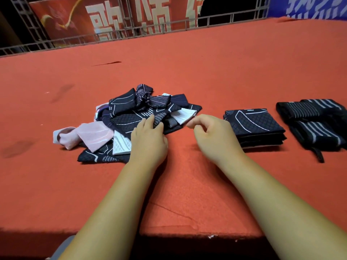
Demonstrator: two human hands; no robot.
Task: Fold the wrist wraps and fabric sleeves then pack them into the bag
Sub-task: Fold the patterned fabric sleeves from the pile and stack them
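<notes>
Table (187, 72): covered in red felt, with faint dark smudges toward 9 o'clock.
Unfolded pile (142, 107): fabric sleeves in a loose heap just left of centre, mostly dark navy with a diamond weave and thin white line patterns; no brand or lettering can be read on them.
Pink sleeve (90, 136): sticks out of the heap at its 8 o'clock side.
White sleeve (183, 114): pokes out at the heap's 3 o'clock edge.
Left hand (148, 136): lies on the heap's 5 o'clock edge, fingers nearly straight, touching a dark sleeve and grasping nothing.
Right hand (212, 132): hovers over bare felt between heap and stack, fingers loosely curled, nothing held.
Folded stack (253, 124): navy sleeves squared up at 3 o'clock of the right hand.
Wrist wraps (315, 119): black with grey stripes, folded, at 3 o'clock of the stack and near it.
Red banner (75, 21): at 11 o'clock behind a metal railing (216, 19); big white Chinese characters, cropped, not legible in full.
Blue banner (309, 6): at 1 o'clock; white characters cut off.
</notes>
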